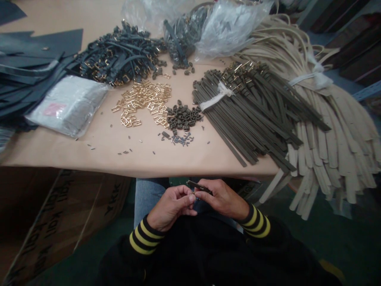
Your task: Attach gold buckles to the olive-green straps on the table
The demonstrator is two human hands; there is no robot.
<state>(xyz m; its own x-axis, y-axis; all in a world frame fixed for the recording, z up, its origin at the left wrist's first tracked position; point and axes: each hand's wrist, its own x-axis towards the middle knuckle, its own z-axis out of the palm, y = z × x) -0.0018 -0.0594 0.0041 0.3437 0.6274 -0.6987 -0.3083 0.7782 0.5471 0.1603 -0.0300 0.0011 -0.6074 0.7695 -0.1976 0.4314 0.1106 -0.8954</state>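
Note:
Over my lap, just off the table's front edge, my two hands meet. My left hand (175, 203) pinches a small gold buckle (192, 193) between thumb and fingers. In my right hand (222, 196) is a dark olive strap (198, 185), its end pointing left towards the buckle. Fingers cover most of both pieces, so I cannot tell whether the strap runs through the buckle. On the table beyond lie a pile of gold buckles (149, 96), a heap of olive strap loops (183, 115) and small dark pins (181, 138).
A tied bundle of olive straps (238, 115) lies right of the loops, beside long beige strips (333, 151) hanging over the edge. Dark buckled straps (119, 55), a plastic-wrapped packet (70, 104) and clear bags (230, 28) sit farther back. Cardboard boxes (74, 214) stand below left.

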